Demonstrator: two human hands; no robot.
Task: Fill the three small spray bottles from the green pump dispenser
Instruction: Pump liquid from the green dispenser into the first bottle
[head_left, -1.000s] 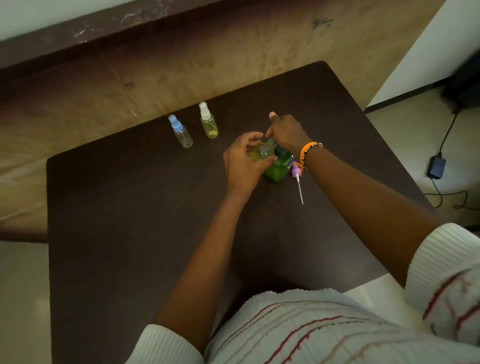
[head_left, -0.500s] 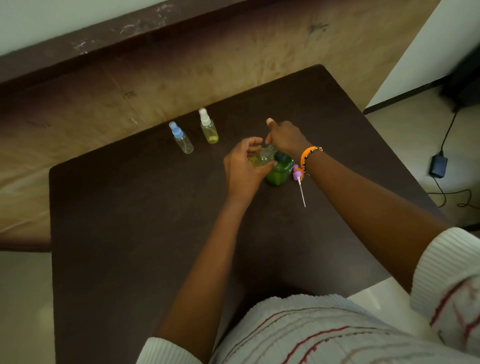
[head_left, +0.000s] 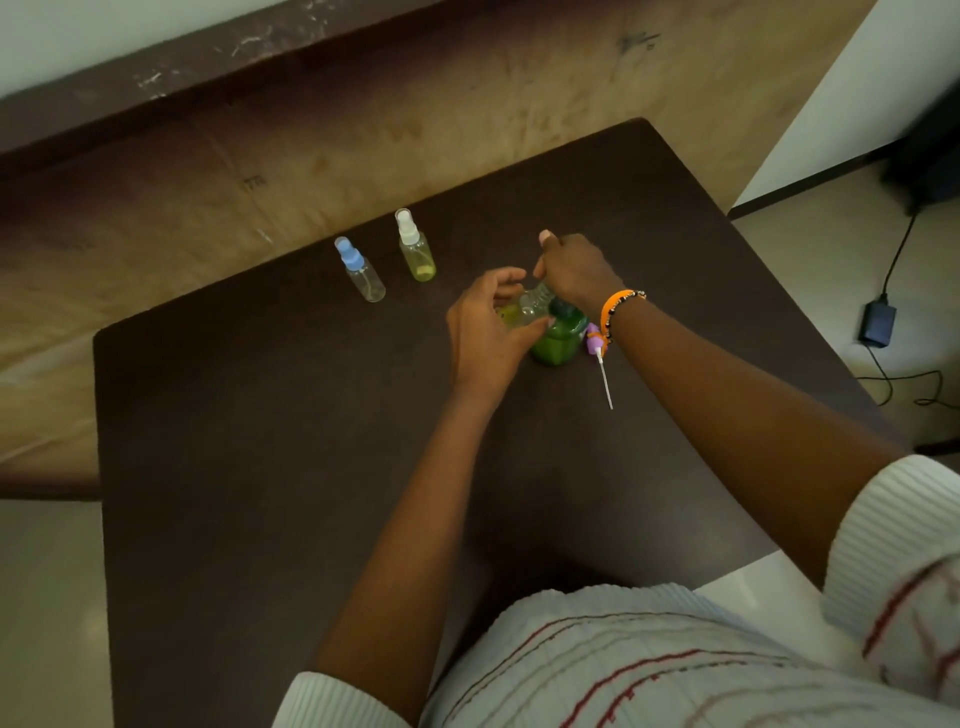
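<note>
The green pump dispenser (head_left: 558, 340) stands mid-table. My right hand (head_left: 574, 270) rests on top of its pump head, thumb raised, hiding the nozzle. My left hand (head_left: 485, 332) grips an uncapped small clear bottle (head_left: 530, 306), tilted with its neck against the dispenser; yellow-green liquid sits at its bottom. That bottle's purple spray cap with a white dip tube (head_left: 597, 353) lies right of the dispenser. A blue-capped bottle (head_left: 363, 275) looks clear inside. A white-capped bottle (head_left: 415, 249) holds yellowish liquid. Both stand at the back left.
The dark brown table (head_left: 260, 441) ends at a tan wall behind. On the floor to the right are a black adapter (head_left: 878, 322) and its cable.
Both hands stay at the dispenser. The view has shifted slightly, otherwise nothing has visibly changed.
</note>
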